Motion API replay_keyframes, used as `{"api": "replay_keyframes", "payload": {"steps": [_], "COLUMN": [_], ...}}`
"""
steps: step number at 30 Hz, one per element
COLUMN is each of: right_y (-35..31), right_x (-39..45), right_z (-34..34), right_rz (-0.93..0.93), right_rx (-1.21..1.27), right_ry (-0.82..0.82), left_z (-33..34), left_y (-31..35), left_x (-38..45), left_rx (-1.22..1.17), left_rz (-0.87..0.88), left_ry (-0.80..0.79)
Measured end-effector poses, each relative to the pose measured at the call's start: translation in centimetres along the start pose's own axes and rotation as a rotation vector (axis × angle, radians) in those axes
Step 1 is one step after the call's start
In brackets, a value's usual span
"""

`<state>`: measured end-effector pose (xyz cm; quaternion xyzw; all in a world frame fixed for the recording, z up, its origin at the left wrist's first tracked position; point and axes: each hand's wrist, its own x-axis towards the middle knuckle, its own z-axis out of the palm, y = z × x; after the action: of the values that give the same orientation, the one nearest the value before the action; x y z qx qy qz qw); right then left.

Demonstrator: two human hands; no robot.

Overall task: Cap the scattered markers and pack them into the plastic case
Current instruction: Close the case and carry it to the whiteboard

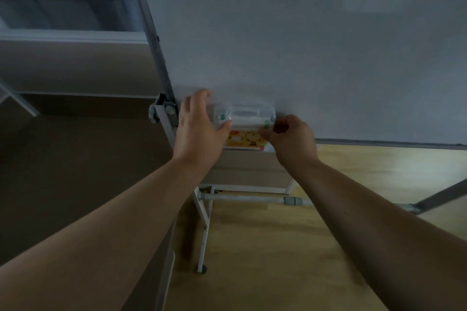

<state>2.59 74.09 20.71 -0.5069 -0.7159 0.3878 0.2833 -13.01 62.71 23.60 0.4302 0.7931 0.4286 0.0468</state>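
A clear plastic case [243, 116] with a handle on top, greenish latches and a yellow-orange picture label on its front stands on the tray at the bottom of a whiteboard. My left hand [199, 131] lies against the case's left end, fingers straight and thumb touching the front near the left latch. My right hand [290, 137] curls its fingers around the case's right end at the right latch. No loose markers are visible; the case's contents are too blurred to make out.
The whiteboard [316, 45] fills the upper right, held in a grey metal frame [161, 76] with a clamp at its lower left. Its tray [250, 169] and stand legs [204, 230] sit over a wooden floor [278, 260]. A beige wall stands at left.
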Motion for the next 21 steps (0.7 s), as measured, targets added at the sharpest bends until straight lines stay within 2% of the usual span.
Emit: {"api": "replay_keyframes", "payload": {"steps": [3, 8, 13, 21], "right_y": [-0.2, -0.2, -0.1, -0.1], "right_x": [0.1, 0.4, 0.5, 0.8], "right_z": [0.1, 0.2, 0.1, 0.0], "right_rz": [-0.003, 0.035, 0.017, 0.016], "right_rx": [-0.030, 0.011, 0.000, -0.004], "right_ry": [0.000, -0.021, -0.028, -0.055], "left_z": [-0.1, 0.0, 0.3, 0.2], "left_y": [0.4, 0.6, 0.7, 0.0], "left_x": [0.1, 2.1, 3.5, 4.0], "left_rx": [0.345, 0.635, 0.729, 0.713], "left_rz": [0.251, 0.405, 0.390, 0.406], "left_ry": [0.052, 0.073, 0.047, -0.006]}}
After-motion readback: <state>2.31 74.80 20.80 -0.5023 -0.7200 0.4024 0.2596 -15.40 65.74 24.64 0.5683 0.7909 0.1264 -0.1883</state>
